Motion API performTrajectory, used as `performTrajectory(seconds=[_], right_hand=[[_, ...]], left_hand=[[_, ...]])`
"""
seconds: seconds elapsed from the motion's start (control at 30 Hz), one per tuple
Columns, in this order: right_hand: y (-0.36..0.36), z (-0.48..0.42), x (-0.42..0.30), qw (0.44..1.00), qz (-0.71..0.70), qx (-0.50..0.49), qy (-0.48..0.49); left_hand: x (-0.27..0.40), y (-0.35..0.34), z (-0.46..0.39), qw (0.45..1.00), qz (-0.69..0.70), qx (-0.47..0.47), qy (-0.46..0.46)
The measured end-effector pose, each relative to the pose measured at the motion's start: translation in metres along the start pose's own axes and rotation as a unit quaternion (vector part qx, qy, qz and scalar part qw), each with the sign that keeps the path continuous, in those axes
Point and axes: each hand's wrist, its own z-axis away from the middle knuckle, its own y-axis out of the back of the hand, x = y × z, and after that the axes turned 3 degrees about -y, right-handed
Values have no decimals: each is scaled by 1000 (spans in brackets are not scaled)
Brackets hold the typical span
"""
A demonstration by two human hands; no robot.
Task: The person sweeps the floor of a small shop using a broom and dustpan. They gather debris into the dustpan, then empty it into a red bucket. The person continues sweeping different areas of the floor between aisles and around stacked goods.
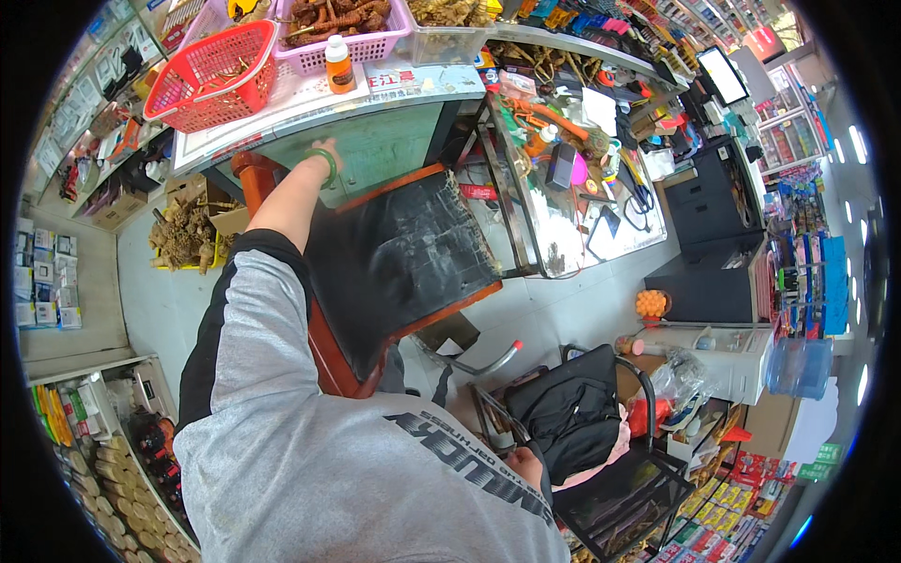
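My left hand (329,156), with a green bangle (325,166) on the wrist, reaches forward to the greenish front panel (387,144) of a counter. Whether its fingers touch the panel cannot be told. Below that arm stands a wooden chair with a worn black seat (401,260), frayed along its right edge. My right hand (526,466) hangs low beside my grey shirt, near a black bag (570,408) on a metal-framed chair. Its fingers look curled, partly hidden by the shirt, and I cannot see anything in them.
On the counter (422,88) are a red plastic basket (211,77), a pink basket (366,49) of dried roots and an orange bottle (340,67). A cluttered glass-topped case (563,243) stands right. Knobbly roots (186,229) fill a yellow container at left.
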Motion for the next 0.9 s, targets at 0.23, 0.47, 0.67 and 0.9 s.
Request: performTrajectory(seconds=[0.23,0.47,0.67,0.9], right_hand=[[15,-39,-39,999,1,-19,42],[69,-113,-151,970,18,27,243],[95,-174,-296,930,31,-3,366],[64,-233,-515,735,59,79,671]], left_hand=[[-9,-2,-24,997,-7,33,-76],[-10,4,-9,995,-61,-9,-79],[7,6,46,996,-40,-42,-72],[-6,5,40,992,-31,-98,-76]])
